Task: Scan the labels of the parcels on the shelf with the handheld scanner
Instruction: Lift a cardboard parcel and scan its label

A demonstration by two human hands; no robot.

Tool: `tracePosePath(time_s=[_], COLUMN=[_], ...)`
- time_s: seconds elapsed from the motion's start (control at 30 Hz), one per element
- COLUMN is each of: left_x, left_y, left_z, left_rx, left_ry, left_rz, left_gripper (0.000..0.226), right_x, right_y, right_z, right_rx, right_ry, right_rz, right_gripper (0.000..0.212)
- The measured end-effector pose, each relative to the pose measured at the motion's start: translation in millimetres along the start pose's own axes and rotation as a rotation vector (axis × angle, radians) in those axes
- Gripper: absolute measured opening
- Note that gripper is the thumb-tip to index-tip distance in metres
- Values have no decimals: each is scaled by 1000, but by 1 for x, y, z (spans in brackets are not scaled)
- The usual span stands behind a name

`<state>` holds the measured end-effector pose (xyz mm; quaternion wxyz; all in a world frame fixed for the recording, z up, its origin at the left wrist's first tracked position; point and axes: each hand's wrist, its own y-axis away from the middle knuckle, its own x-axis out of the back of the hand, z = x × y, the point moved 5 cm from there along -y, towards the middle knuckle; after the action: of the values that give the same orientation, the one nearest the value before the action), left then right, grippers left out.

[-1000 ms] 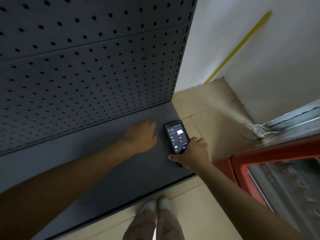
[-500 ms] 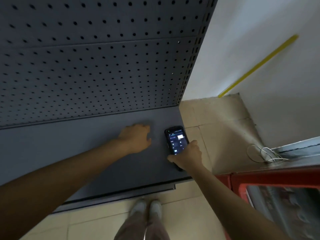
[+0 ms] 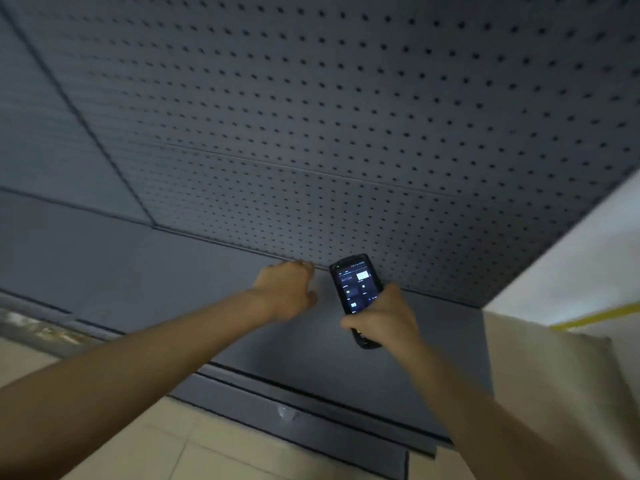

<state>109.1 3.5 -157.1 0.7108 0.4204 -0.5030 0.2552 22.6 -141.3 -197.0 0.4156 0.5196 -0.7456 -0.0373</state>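
- Fingers of right hand wrap the scanner; its long axis runs 11-to-5 o'clock, head toward pegboard.
- Left hand just beside it at 9 o'clock, fingers curled, nothing seen in them.
- Parcels: 0 in view; shelf runs on toward 9 o'clock, ends at 3.

Single wide-angle view, worn on the head. Looks forward and down from close above onto the bottom shelf, facing its perforated back panel, with the shelf's front edge slanting down to the right. Takes in floor tiles along the lower edge and a wall past the shelf's right end.
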Motion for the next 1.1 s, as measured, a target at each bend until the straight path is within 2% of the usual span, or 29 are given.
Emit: tracePosePath(time_s=[0.07, 0.3, 0.47, 0.73, 0.9, 1.0, 1.1], left_x=[16, 56, 68, 78, 77, 79, 83], left_y=[27, 158, 263, 401, 448, 467, 481], left_z=[-46, -225, -329, -458, -527, -565, -599], left_rx=[69, 366, 566, 891, 1046, 1124, 1191], left_ry=[-8, 66, 73, 72, 62, 73, 75], left_rz=[38, 221, 324, 458, 496, 537, 535], left_gripper=[46, 46, 42, 35, 39, 39, 38], right_x=[-32, -162, -266, -397, -476, -514, -546], right_y=[10, 93, 160, 255, 291, 305, 317], right_z=[-44, -192, -272, -372, -423, -457, -491], right_rx=[71, 287, 399, 566, 675, 727, 775], right_ry=[40, 59, 39, 115, 217, 249, 312], right_rz=[-75, -197, -368, -669, -814, -913, -1005], right_gripper=[82, 43, 74, 54, 79, 81, 99])
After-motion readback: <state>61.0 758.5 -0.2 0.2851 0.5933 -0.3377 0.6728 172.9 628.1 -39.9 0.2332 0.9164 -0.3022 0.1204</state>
